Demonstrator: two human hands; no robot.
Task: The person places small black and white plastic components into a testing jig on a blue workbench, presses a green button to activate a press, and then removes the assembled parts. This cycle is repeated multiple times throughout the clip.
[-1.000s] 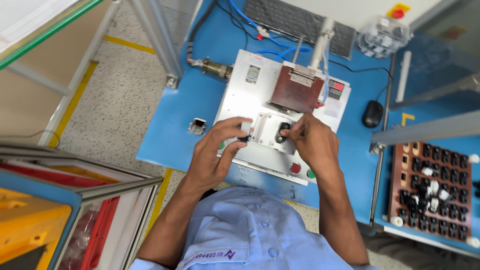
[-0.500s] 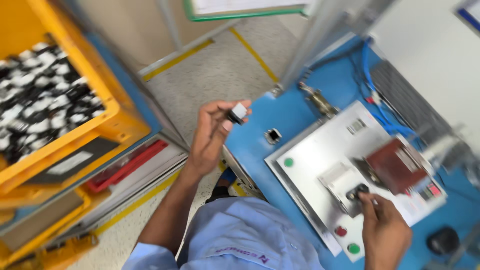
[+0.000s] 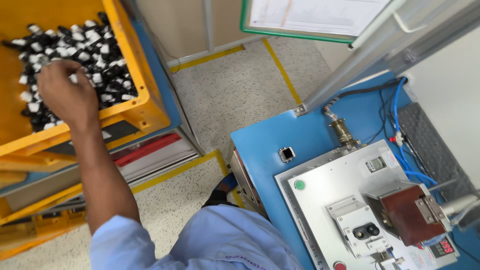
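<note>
Reaching far to the left, the left hand (image 3: pixel 65 95) rests palm-down in the yellow bin (image 3: pixel 135 107), its fingers curled into the heap of small black-and-white parts (image 3: pixel 95 55). Whether a part sits inside that curl cannot be told, since the back of the hand hides the fingertips. The right hand is out of view.

To do this well, the fingers should close on a single part, not a cluster, and lift straight up so neighbours are not dragged over the bin's near wall. A pinch on the body of a part looks steadier than one on its white end.

On the blue tabletop (image 3: pixel 260 145) to the right stands a grey test fixture (image 3: pixel 325 185) with a green button (image 3: pixel 299 185), a brown hinged block (image 3: pixel 410 217), and a small seat holding a black piece (image 3: pixel 364 231). One lone part (image 3: pixel 286 154) lies on the tabletop just left of the fixture.
</note>
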